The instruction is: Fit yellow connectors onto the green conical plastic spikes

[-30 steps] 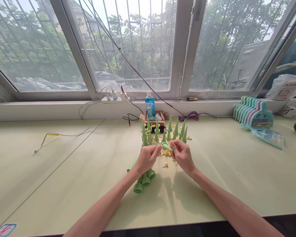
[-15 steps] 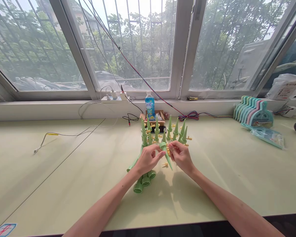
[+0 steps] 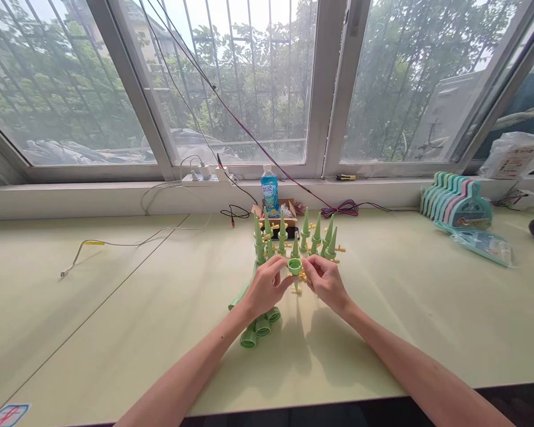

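Just in front of the upright green plastic cones with yellow side pegs [image 3: 316,234], the left hand [image 3: 269,286] pinched a green, round-mouthed plastic cone [image 3: 294,267], its open end facing the viewer. Fingertips of the right hand [image 3: 327,281] were closed at its right side, their exact grip unclear. Nearer the viewer than the upright cones, green plastic pieces with ribbed round openings [image 3: 263,326] lay on the pale green tabletop [image 3: 374,356].
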A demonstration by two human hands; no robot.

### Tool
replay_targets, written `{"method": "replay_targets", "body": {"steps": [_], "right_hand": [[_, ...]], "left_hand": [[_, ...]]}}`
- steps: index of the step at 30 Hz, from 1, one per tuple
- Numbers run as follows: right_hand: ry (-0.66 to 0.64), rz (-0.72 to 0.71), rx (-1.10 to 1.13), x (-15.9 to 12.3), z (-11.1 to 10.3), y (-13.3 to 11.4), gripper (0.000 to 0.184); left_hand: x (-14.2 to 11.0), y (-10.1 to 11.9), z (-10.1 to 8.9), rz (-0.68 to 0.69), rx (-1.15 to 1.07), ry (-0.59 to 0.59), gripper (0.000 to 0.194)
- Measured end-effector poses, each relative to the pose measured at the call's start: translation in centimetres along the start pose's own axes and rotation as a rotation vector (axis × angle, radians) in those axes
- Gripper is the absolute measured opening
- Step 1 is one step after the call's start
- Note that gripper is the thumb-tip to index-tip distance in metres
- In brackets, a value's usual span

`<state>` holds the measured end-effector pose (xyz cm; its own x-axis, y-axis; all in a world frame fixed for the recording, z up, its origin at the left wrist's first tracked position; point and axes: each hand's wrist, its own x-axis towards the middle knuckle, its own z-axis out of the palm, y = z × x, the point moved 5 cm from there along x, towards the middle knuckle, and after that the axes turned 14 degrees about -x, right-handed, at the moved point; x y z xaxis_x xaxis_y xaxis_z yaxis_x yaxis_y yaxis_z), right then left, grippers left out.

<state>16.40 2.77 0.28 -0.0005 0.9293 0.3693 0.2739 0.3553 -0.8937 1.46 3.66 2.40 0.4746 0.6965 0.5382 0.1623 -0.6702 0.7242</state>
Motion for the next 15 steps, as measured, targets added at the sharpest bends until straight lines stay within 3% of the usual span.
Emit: {"method": "replay_targets", "body": {"steps": [8,15], "right_hand": [[-0.009,0.015,-0.014,-0.01,0.09,0.52,0.035],[0.022,-0.032,-0.021,-0.02,-0.02,0.17,0.033]], "left_hand": [[-0.08,-0.27,-0.12,0.084,0.066,-0.003,0.02],[0.13,0.0,-0.22,0.003,0.058,0.011,0.018]]}}
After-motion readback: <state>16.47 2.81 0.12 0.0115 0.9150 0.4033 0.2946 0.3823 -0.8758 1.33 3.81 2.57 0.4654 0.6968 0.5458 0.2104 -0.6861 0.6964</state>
